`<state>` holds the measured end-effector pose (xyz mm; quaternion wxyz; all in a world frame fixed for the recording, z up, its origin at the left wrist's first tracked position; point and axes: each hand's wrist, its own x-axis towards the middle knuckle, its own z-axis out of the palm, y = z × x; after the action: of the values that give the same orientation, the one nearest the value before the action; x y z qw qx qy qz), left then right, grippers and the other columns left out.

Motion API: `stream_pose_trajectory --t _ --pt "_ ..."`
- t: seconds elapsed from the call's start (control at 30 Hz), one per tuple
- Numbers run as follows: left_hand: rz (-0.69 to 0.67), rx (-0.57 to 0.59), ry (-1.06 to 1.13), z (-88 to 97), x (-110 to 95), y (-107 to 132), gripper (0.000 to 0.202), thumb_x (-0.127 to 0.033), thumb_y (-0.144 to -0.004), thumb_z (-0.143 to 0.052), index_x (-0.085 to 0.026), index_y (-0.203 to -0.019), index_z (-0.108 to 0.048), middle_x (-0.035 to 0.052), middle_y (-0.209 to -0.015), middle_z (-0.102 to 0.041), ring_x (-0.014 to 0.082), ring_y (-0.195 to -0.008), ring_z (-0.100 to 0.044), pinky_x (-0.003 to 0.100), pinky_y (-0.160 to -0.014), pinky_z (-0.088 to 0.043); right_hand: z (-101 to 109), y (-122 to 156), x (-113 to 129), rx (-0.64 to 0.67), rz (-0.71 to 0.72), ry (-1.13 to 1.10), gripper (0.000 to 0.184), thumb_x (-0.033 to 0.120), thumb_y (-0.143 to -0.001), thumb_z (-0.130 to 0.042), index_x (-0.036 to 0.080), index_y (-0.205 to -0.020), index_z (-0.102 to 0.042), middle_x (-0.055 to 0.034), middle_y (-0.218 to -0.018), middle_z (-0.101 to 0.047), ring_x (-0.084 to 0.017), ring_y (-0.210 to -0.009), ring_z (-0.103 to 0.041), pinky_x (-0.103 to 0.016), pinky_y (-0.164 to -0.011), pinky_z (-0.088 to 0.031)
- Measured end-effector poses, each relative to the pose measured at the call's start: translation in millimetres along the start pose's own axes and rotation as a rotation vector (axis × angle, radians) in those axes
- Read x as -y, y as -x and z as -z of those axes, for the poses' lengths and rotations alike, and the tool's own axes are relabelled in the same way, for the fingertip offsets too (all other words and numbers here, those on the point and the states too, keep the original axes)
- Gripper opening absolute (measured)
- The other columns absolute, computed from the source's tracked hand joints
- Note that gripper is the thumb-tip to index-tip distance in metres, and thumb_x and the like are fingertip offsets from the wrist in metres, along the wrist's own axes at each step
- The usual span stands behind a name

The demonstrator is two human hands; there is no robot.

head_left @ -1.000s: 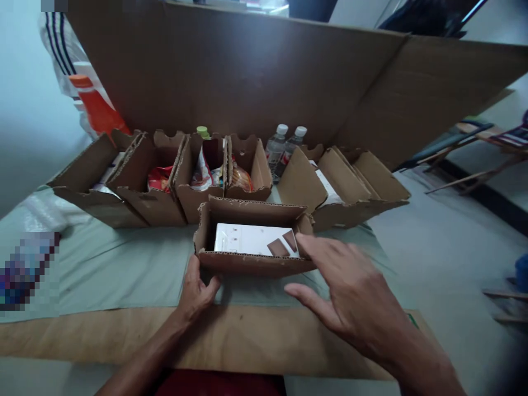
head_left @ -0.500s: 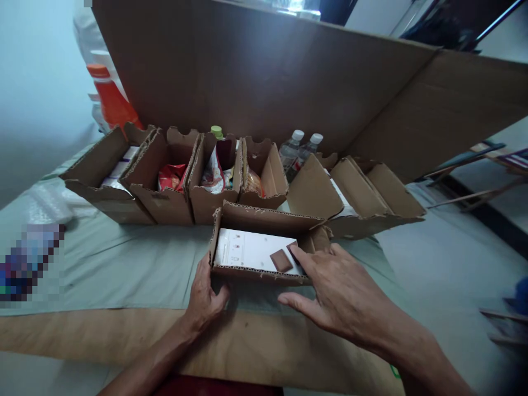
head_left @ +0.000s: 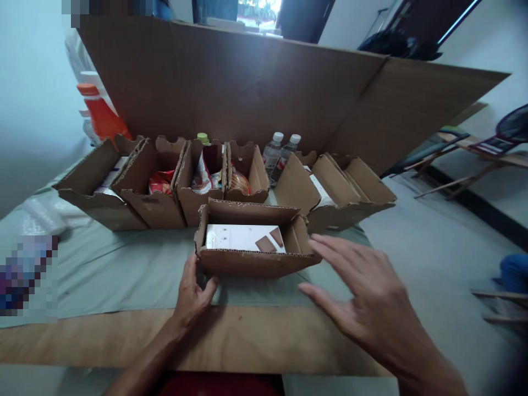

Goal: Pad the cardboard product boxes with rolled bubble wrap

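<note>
A small open cardboard box [head_left: 247, 263] stands before me, its long side towards me. Inside lies a white carton [head_left: 237, 236] printed with brown squares, leaving a gap at the right end. My left hand [head_left: 193, 294] holds the box's near left corner, fingers along the left end and thumb at the front; the fingertips are partly hidden. My right hand [head_left: 358, 291] is open and holds nothing. Its fingers are stretched out at the box's right end and its thumb is spread apart; whether the fingertips touch the cardboard I cannot tell.
Behind stands a row of open cardboard bins, one with a red packet [head_left: 161, 182], another with a pouch [head_left: 202, 176]. Two clear bottles [head_left: 272, 153] and an orange bottle [head_left: 103, 113] stand there too. A tall cardboard panel [head_left: 247, 82] closes the back. Bubble wrap [head_left: 41, 214] lies left.
My right hand has drawn back from the white carton to beyond the box's right end, its fingers now straighter. My left hand stays at the left corner. The view has shifted.
</note>
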<state>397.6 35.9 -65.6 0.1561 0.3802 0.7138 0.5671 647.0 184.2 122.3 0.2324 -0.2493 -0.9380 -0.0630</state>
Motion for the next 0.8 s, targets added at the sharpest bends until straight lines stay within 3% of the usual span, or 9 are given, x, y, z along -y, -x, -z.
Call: stream_pose_trajectory --t 0.1,0.2,0.3,0.4,0.47,0.6,0.8 --pt "0.034 -0.033 -0.015 8.5 -3 4 0.064 -0.033 -0.084 -0.067 -0.024 -0.145 -0.049 0.0126 -0.13 -0.062 0.0307 -0.122 -0.062 0.043 -0.092 -0.057 -18 36 -16 -0.123 -0.206 -0.12 0.037 0.043 -0.098 -0.061 0.024 -0.129 -0.062 -0.0106 -0.122 -0.073 -0.029 -0.111 -0.069 -0.045 -0.094 -0.053" --pt "0.072 -0.029 -0.012 11.5 -8 2 0.064 -0.035 -0.085 -0.066 -0.023 -0.145 -0.048 0.0135 -0.138 -0.059 0.0309 -0.127 -0.058 0.039 -0.09 -0.057 -58 56 -19 -0.021 -0.418 -0.324 0.043 0.049 -0.093 -0.062 0.021 -0.126 -0.064 -0.0112 -0.119 -0.074 -0.027 -0.102 -0.071 -0.041 -0.086 -0.057" --pt "0.086 0.018 0.008 7.0 -14 -3 0.052 -0.035 -0.084 -0.065 -0.021 -0.133 -0.054 0.0112 -0.122 -0.066 0.0284 -0.114 -0.064 0.035 -0.082 -0.057 -96 54 -8 0.082 -0.579 -0.533 0.043 0.051 -0.085 -0.063 0.02 -0.114 -0.068 -0.0099 -0.103 -0.076 -0.025 -0.083 -0.07 -0.037 -0.073 -0.057" --pt "0.048 0.035 0.009 -0.4 -21 -8 0.042 -0.034 -0.082 -0.064 -0.02 -0.121 -0.059 0.008 -0.108 -0.068 0.0249 -0.098 -0.067 0.033 -0.077 -0.056 -116 44 2 0.115 -0.694 -0.643 0.037 0.053 -0.081 -0.062 0.019 -0.094 -0.068 -0.0091 -0.087 -0.075 -0.02 -0.059 -0.061 -0.034 -0.057 -0.051" --pt "0.026 0.012 0.003 -4.7 -24 -12 0.039 -0.034 -0.081 -0.064 -0.02 -0.118 -0.06 0.0077 -0.106 -0.068 0.0242 -0.095 -0.066 0.033 -0.076 -0.056 -123 38 2 0.094 -0.734 -0.66 0.037 0.055 -0.08 -0.061 0.02 -0.09 -0.066 -0.0097 -0.085 -0.074 -0.021 -0.061 -0.061 -0.035 -0.058 -0.05" --pt "0.012 -0.01 0.024 -10.4 -21 -29 0.042 -0.035 -0.08 -0.065 -0.019 -0.118 -0.059 0.0084 -0.108 -0.067 0.0248 -0.1 -0.065 0.036 -0.082 -0.055 -138 32 -4 0.031 -0.768 -0.676 0.041 0.058 -0.076 -0.063 0.021 -0.093 -0.063 -0.0117 -0.091 -0.074 -0.029 -0.084 -0.068 -0.04 -0.074 -0.053" --pt "0.073 0.003 0.078 -6.8 -7 -34 0.066 -0.032 -0.08 -0.065 -0.021 -0.142 -0.046 0.014 -0.131 -0.061 0.0285 -0.117 -0.062 0.043 -0.092 -0.055 -154 35 -1 0.087 -0.775 -0.782 0.046 0.054 -0.078 -0.062 0.021 -0.11 -0.059 -0.0098 -0.101 -0.072 -0.025 -0.082 -0.07 -0.036 -0.071 -0.053"
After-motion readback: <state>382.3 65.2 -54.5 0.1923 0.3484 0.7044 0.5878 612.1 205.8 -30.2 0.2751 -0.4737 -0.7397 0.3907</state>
